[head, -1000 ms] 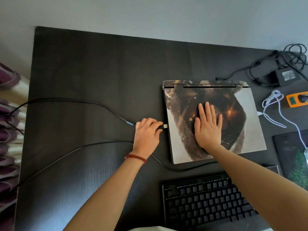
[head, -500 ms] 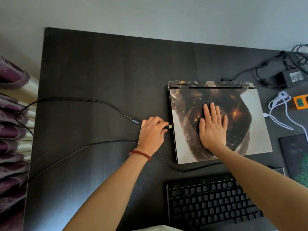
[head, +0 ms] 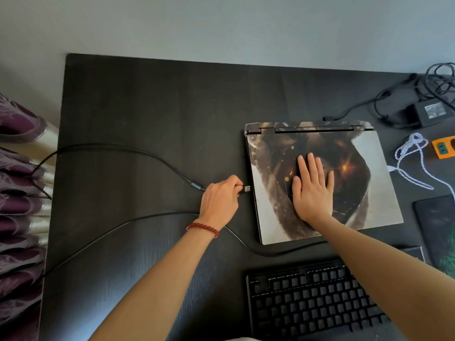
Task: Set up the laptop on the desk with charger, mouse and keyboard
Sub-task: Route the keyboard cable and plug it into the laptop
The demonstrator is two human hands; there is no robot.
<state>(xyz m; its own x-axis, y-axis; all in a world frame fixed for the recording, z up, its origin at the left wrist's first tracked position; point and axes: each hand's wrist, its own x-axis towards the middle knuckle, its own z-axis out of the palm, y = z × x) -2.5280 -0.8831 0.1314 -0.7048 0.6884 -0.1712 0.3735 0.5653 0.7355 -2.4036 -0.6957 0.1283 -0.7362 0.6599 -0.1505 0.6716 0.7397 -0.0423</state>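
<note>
— Item one, the laptop?

— A closed laptop with a dark brown and white printed lid [head: 344, 183] is laid flat on the black wood-grain desk [head: 147, 114], hinge toward the wall. The right hand [head: 312, 190] is pressed flat on the lid, fingers straight and close together.

— And the left hand?

— The left hand [head: 220, 198], with a red bead bracelet [head: 203, 228] at the wrist, is curled round a black cable with a silver USB plug [head: 247, 188]. The plug is held just beside the laptop's left edge; a small gap is seen, so it is not inserted. The cable is run leftward off the desk edge.

— Keyboard?

— A black mechanical keyboard [head: 315, 299] is placed in front of the laptop. A second black cable [head: 118, 228] is passed under the left wrist and along the laptop's near edge.

— Charger?

— A black power brick with tangled black cords [head: 430, 112] is listed at the far right corner, apart from the laptop.

— Remaining entries?

— A white braided cable [head: 413, 158] is seen right of the laptop, its plug at that edge; an orange power strip [head: 444, 147]; a dark mouse pad [head: 438, 230]; purple curtain folds [head: 17, 193] at the left. The mouse cannot be made out.
</note>
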